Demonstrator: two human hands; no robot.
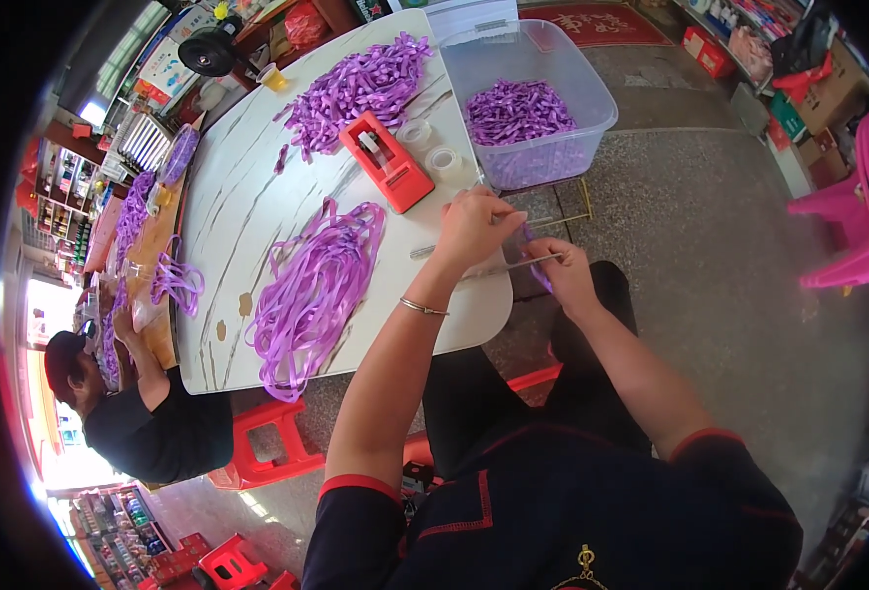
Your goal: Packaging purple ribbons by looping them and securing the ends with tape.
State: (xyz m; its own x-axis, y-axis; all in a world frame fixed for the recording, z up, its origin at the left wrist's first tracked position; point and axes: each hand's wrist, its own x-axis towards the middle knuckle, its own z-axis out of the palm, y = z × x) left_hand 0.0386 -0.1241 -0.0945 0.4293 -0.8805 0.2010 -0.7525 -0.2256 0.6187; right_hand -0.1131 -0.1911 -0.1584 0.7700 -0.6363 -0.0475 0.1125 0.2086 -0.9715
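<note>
My left hand (474, 231) is over the near right corner of the white table (257, 197), its fingers pinched on the top end of a short purple ribbon strip (537, 278). Just to the right, past the table's edge, my right hand (564, 277) is closed on the same strip and on the end of a thin metal rod (434, 250). The rod runs left under my left hand onto the table. A loose heap of long purple ribbons (316, 285) lies left of my hands. A red tape dispenser (387, 162) stands beyond them.
A clear plastic bin (592, 93) holding cut purple pieces sits at the far right table corner, beside two tape rolls (446, 162). Cut ribbons (356, 88) are piled further back. Another person (149, 423) handles ribbons at the left. Red stools (267, 442) stand below and pink chairs (857, 216) at the right.
</note>
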